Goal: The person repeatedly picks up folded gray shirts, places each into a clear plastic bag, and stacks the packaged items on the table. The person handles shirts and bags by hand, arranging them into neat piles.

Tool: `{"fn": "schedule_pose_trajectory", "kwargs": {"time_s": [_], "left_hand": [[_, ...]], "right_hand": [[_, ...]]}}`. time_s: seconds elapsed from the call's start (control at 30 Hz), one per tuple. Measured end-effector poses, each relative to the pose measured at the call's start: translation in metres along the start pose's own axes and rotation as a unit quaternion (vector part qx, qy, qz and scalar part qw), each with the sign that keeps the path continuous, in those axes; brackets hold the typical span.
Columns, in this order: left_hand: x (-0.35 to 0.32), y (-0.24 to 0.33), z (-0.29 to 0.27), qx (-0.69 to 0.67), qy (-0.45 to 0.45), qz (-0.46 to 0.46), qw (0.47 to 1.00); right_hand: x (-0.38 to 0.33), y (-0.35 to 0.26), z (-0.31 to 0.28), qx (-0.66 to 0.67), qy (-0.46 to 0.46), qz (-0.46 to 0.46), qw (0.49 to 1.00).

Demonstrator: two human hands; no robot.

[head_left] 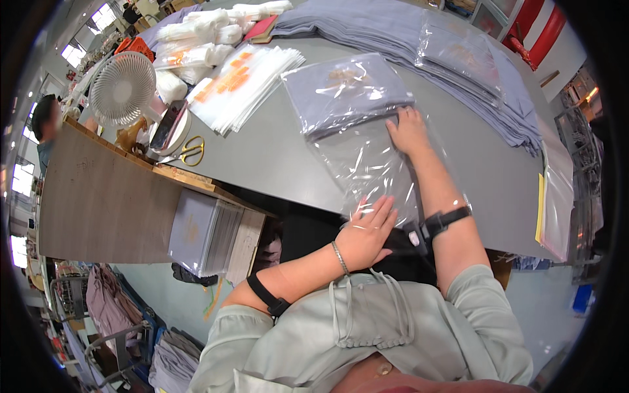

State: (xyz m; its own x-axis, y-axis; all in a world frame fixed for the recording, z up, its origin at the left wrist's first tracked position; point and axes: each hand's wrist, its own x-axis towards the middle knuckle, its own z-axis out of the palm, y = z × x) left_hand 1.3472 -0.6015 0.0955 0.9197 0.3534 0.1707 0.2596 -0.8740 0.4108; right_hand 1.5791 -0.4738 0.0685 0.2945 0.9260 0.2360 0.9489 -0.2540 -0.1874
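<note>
A folded lavender-grey cloth item (341,88) lies at the far end of a clear plastic bag (367,160) on the grey table. The bag's unfilled part stretches toward me and reaches the table's near edge. My left hand (368,236) rests on this near end, palm down, its fingers stretched out. Farther off, my right hand (409,133) touches the bag at the near right corner of the folded cloth. Its fingers are extended and slightly apart, and its thumb points left over the plastic.
Clear bags (239,82) lie stacked at the left, near gold-handled scissors (192,150) and a white fan (123,88). Lavender cloth (367,26) lines the far edge, with bagged pieces (458,56) on top. Packed bags (203,232) stand on a shelf below the table.
</note>
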Motion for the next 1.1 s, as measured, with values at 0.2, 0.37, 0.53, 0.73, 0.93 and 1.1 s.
{"fn": "schedule_pose_trajectory", "kwargs": {"time_s": [0.2, 0.37, 0.53, 0.73, 0.93, 1.1], "left_hand": [[-0.015, -0.047, -0.077, -0.517, -0.326, 0.134, 0.781], [0.113, -0.138, -0.107, -0.155, 0.242, -0.059, 0.956], [0.196, -0.181, -0.057, 0.163, 0.108, -0.162, 0.967], [0.210, -0.194, -0.048, 0.099, -0.027, -0.220, 0.970], [0.196, -0.240, -0.076, 0.194, 0.095, -0.344, 0.914], [0.180, -0.265, -0.062, 0.135, 0.034, -0.362, 0.922]], "right_hand": [[-0.029, 0.018, -0.009, 0.052, -0.041, -0.086, 0.994], [-0.103, 0.006, -0.042, 0.022, -0.054, -0.104, 0.993], [-0.146, 0.016, -0.065, -0.034, -0.039, -0.090, 0.995], [-0.152, 0.045, -0.060, 0.040, -0.020, -0.081, 0.996], [-0.075, 0.032, -0.022, 0.732, 0.041, 0.199, 0.650], [-0.012, -0.001, -0.001, 0.925, 0.088, 0.250, 0.274]]}}
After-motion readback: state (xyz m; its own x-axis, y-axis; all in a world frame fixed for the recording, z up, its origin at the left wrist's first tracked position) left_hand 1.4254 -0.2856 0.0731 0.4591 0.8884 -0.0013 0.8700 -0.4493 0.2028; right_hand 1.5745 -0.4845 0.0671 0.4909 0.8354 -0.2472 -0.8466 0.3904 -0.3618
